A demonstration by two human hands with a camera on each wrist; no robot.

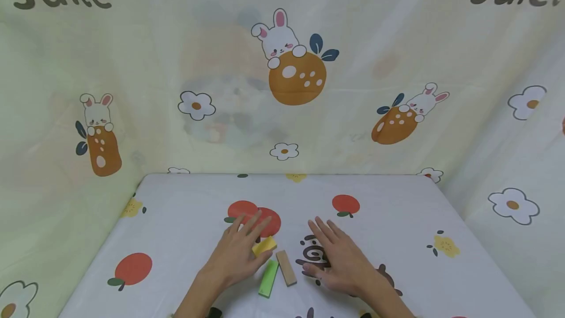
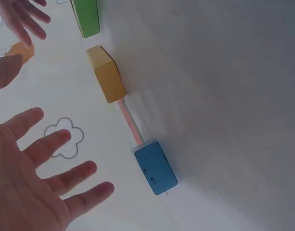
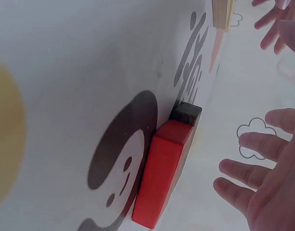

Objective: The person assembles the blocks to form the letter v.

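Observation:
My left hand [image 1: 236,256] hovers palm down with spread, straight fingers, holding nothing. Just by its thumb lie a yellow block [image 1: 265,246], a green block [image 1: 268,278] and a tan wooden block [image 1: 286,268]. Beneath that hand the left wrist view shows a blue block [image 2: 156,168], which the hand hides in the head view. To the right, my right hand [image 1: 342,261] is likewise spread over the tablecloth and holds nothing. A red block [image 3: 164,171] and a dark grey block [image 3: 188,112] stand end to end beneath it, covered by the hand in the head view.
The white tablecloth [image 1: 185,220] carries printed red fruits, yellow flowers and dark cartoon figures, flat under the blocks. A printed fabric curtain [image 1: 353,126] rises behind the table's far edge and along both sides.

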